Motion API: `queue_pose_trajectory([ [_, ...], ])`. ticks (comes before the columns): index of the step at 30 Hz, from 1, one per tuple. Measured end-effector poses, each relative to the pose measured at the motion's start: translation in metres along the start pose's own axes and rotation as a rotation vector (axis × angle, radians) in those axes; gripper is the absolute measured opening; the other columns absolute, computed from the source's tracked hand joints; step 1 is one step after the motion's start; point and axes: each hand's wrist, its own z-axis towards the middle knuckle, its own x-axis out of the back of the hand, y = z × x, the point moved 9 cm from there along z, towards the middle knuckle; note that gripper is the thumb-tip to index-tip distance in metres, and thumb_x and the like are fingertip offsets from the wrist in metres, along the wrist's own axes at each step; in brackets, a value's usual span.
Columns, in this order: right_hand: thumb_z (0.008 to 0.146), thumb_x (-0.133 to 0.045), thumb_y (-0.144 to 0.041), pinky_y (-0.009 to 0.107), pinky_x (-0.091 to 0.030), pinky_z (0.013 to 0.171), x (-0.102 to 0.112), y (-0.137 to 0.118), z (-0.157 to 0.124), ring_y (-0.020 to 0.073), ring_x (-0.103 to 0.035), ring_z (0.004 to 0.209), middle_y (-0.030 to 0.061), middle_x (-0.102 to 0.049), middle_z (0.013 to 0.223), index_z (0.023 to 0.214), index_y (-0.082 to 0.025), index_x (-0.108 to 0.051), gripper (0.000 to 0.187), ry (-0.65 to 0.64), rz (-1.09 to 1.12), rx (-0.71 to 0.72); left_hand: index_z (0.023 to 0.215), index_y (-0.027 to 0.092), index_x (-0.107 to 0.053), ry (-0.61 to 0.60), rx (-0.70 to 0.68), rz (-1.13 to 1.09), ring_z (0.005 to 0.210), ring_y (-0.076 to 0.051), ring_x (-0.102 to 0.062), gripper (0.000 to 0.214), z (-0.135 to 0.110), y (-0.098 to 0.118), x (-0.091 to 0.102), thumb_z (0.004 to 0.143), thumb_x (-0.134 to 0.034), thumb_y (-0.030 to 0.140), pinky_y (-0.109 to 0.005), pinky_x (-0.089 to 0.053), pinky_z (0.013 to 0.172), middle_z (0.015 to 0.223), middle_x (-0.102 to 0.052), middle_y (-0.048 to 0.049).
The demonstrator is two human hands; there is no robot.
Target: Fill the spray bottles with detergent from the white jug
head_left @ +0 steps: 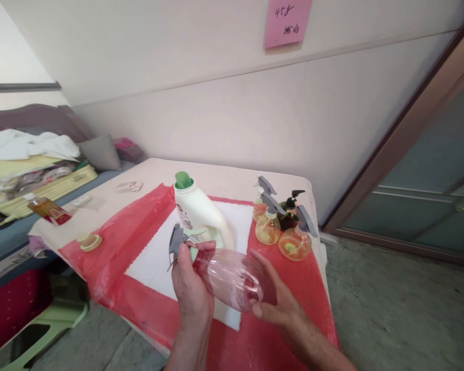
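Note:
A clear pink spray bottle (pixel 232 278) lies tilted on its side between my hands, above the table. My left hand (pixel 193 288) is closed round its neck, just below the grey trigger head (pixel 176 245). Around the bottle's base curl the fingers and thumb of my right hand (pixel 276 296). No liquid shows inside. Right behind stands a large white jug (pixel 203 214) with a green spout and no cap on it. To the right are several bottles with amber liquid and grey trigger heads, such as this spray bottle (pixel 268 226), and a dark pump bottle (pixel 290 214).
A red plastic sheet (pixel 147 304) and a white cloth (pixel 154 263) cover the table. A cream cap (pixel 88 241) sits at left, near a lying amber bottle (pixel 50 210). A green-framed stool (pixel 50 324) stands lower left; the wall (pixel 201 123) rises behind.

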Motion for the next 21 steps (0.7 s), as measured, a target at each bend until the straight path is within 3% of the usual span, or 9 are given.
queue_pose_trajectory([
  [2,0.06,-0.08,-0.056,0.049,-0.046,0.092,0.001,0.005,-0.001,0.0294,-0.058,0.11,0.0091,-0.056,0.128,0.133,-0.034,-0.045,0.084,0.007,0.014,-0.077,0.085,0.018,-0.057,-0.016,0.016,-0.017,0.077,-0.022,-0.067,0.032,0.0,0.0,-0.002,0.083,-0.056,0.05,-0.036,-0.051,0.076,0.078,-0.07,-0.0076],
  [5,0.083,-0.046,-0.071,0.052,-0.047,0.089,-0.004,0.014,-0.007,0.0287,-0.062,0.103,0.0129,-0.059,0.123,0.13,-0.027,-0.05,0.064,-0.015,0.059,-0.21,0.085,0.018,-0.056,-0.023,0.024,-0.039,0.078,-0.022,-0.068,0.031,0.0,0.0,-0.004,0.082,-0.058,0.049,-0.036,-0.051,0.078,0.076,-0.069,-0.0071],
  [6,0.083,-0.044,-0.072,0.052,-0.046,0.091,-0.006,0.013,-0.008,0.0289,-0.061,0.106,0.0131,-0.057,0.126,0.13,-0.027,-0.051,0.065,-0.022,0.068,-0.209,0.085,0.018,-0.056,-0.019,0.022,-0.039,0.077,-0.021,-0.068,0.031,0.0,0.0,-0.004,0.082,-0.058,0.049,-0.036,-0.051,0.078,0.076,-0.069,-0.007],
  [9,0.064,-0.075,-0.063,0.048,-0.041,0.099,-0.011,-0.001,-0.009,0.0289,-0.052,0.12,0.0092,-0.049,0.137,0.132,-0.032,-0.049,0.078,-0.019,0.057,-0.098,0.085,0.018,-0.057,-0.007,0.012,-0.03,0.078,-0.021,-0.067,0.03,0.0,0.001,-0.003,0.082,-0.058,0.048,-0.035,-0.051,0.078,0.077,-0.07,-0.0074],
  [11,0.053,-0.086,-0.051,0.045,-0.04,0.101,-0.012,-0.005,-0.008,0.0285,-0.051,0.12,0.0082,-0.049,0.137,0.132,-0.032,-0.047,0.09,-0.011,0.046,-0.061,0.085,0.018,-0.058,-0.011,0.013,-0.015,0.079,-0.021,-0.067,0.032,0.001,0.001,-0.002,0.082,-0.057,0.049,-0.035,-0.051,0.078,0.078,-0.07,-0.0079],
  [13,0.062,-0.078,-0.059,0.045,-0.047,0.091,-0.012,0.002,-0.007,0.028,-0.059,0.107,0.0109,-0.058,0.125,0.129,-0.028,-0.051,0.08,0.006,0.063,-0.121,0.085,0.017,-0.058,-0.024,0.016,0.002,0.08,-0.022,-0.067,0.034,0.001,0.001,-0.002,0.082,-0.056,0.051,-0.035,-0.051,0.078,0.079,-0.07,-0.0085],
  [15,0.075,-0.057,-0.073,0.045,-0.051,0.08,-0.011,0.011,-0.008,0.0272,-0.064,0.094,0.0138,-0.063,0.114,0.124,-0.023,-0.055,0.071,0.025,0.11,-0.207,0.084,0.016,-0.059,-0.033,0.016,0.011,0.079,-0.022,-0.067,0.036,0.001,0.001,-0.002,0.082,-0.056,0.053,-0.035,-0.051,0.078,0.079,-0.07,-0.0086],
  [17,0.078,-0.049,-0.075,0.045,-0.05,0.083,-0.011,0.012,-0.008,0.0276,-0.062,0.099,0.0145,-0.06,0.12,0.125,-0.023,-0.055,0.07,0.029,0.142,-0.213,0.084,0.016,-0.059,-0.031,0.001,0.015,0.08,-0.021,-0.067,0.036,0.001,0.002,-0.002,0.082,-0.056,0.052,-0.035,-0.051,0.079,0.079,-0.07,-0.008],
  [21,0.054,-0.085,-0.052,0.043,-0.041,0.099,-0.012,-0.004,-0.007,0.0292,-0.05,0.122,0.0085,-0.051,0.135,0.13,-0.032,-0.049,0.087,0.002,0.09,-0.067,0.083,0.016,-0.061,-0.03,-0.041,0.013,0.086,-0.022,-0.067,0.034,0.003,0.004,0.0,0.083,-0.056,0.05,-0.036,-0.051,0.082,0.08,-0.07,-0.0081],
])
